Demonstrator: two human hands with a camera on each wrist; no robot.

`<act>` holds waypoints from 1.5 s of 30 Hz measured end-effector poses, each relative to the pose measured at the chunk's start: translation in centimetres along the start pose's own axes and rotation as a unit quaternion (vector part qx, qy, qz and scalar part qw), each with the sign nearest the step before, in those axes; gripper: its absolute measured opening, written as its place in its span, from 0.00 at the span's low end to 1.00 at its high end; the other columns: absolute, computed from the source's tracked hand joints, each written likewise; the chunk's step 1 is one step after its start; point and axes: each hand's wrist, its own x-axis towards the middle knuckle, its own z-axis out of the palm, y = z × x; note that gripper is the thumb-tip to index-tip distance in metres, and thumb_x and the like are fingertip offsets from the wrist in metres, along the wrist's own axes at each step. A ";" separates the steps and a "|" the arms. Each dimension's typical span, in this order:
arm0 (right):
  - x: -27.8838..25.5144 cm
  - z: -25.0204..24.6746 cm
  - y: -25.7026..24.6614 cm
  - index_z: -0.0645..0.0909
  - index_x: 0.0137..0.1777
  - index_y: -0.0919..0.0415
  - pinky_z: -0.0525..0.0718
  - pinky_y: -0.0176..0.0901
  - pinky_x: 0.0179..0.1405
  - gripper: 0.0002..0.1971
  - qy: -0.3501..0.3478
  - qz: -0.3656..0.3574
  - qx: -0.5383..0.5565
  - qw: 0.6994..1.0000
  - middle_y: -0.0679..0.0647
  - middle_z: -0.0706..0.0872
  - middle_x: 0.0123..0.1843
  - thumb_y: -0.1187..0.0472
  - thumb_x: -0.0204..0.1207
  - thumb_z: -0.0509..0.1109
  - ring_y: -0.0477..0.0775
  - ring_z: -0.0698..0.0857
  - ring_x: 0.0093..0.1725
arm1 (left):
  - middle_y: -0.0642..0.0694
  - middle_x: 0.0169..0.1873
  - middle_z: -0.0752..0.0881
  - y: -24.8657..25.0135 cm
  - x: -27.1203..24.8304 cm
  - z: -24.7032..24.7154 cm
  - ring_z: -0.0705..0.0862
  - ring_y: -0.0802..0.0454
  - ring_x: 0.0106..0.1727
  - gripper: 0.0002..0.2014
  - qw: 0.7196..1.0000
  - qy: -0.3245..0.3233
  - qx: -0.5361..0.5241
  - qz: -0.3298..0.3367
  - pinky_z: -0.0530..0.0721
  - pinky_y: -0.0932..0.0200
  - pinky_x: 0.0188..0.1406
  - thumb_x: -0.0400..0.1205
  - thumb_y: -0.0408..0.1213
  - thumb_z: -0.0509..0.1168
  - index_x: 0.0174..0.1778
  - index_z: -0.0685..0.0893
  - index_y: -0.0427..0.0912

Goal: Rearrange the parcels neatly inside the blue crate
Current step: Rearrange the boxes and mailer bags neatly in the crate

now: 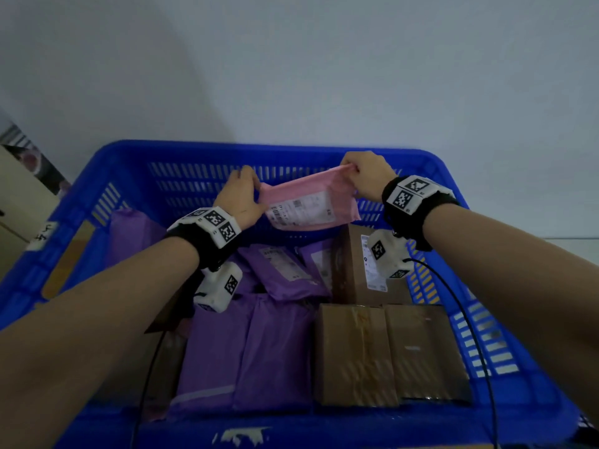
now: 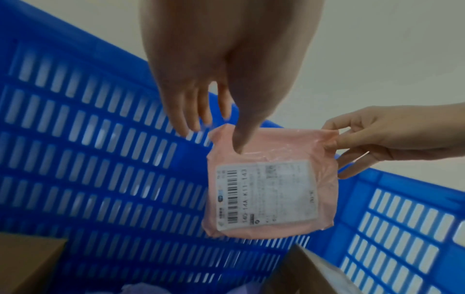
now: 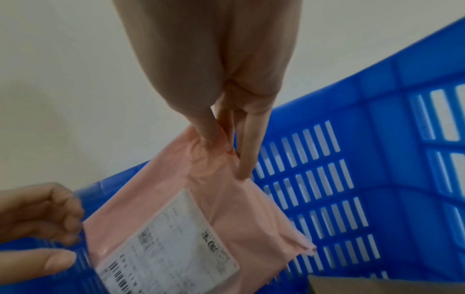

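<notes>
A pink parcel (image 1: 311,205) (image 2: 271,191) (image 3: 201,228) with a white shipping label hangs above the far end of the blue crate (image 1: 259,149) (image 2: 100,159) (image 3: 377,179). My left hand (image 1: 257,189) (image 2: 231,135) (image 3: 73,238) pinches its top left corner, thumb on the front. My right hand (image 1: 351,171) (image 3: 221,147) (image 2: 332,139) pinches the crumpled top right corner. Below, purple parcels (image 1: 243,351) lie flat on the left and middle of the crate floor. Brown cardboard boxes (image 1: 353,354) sit on the right.
Another purple parcel (image 1: 129,234) leans against the crate's left wall. A tall labelled box (image 1: 372,264) stands at the back right. Outside the crate, a pale carton (image 1: 19,202) sits at the left. A plain wall rises behind.
</notes>
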 end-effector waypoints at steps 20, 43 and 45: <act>-3.9 -1.7 1.7 0.75 0.43 0.61 0.91 0.47 0.39 0.08 -0.007 0.099 0.559 0.823 0.59 0.80 0.43 0.71 0.83 0.59 0.54 0.89 0.32 | 0.45 0.62 0.84 4.8 -2.3 -0.4 0.85 0.48 0.56 0.20 0.834 -0.110 -0.529 -0.109 0.82 0.47 0.63 0.81 0.39 0.67 0.69 0.75 0.47; -7.7 -1.5 7.2 0.71 0.75 0.56 0.89 0.58 0.47 0.35 0.031 0.165 0.204 0.964 0.61 0.85 0.63 0.77 0.68 0.70 0.63 0.85 0.58 | 0.41 0.59 0.85 8.2 -1.2 6.8 0.83 0.43 0.55 0.17 0.844 -0.297 -0.422 -0.147 0.83 0.52 0.46 0.82 0.31 0.64 0.68 0.77 0.39; -7.4 -1.0 7.8 0.68 0.78 0.56 0.88 0.50 0.43 0.37 0.002 0.183 0.151 0.972 0.61 0.83 0.65 0.76 0.69 0.70 0.63 0.84 0.61 | 0.38 0.58 0.85 8.5 -0.9 7.9 0.83 0.42 0.54 0.16 0.853 -0.310 -0.392 -0.153 0.84 0.52 0.44 0.83 0.28 0.62 0.67 0.78 0.35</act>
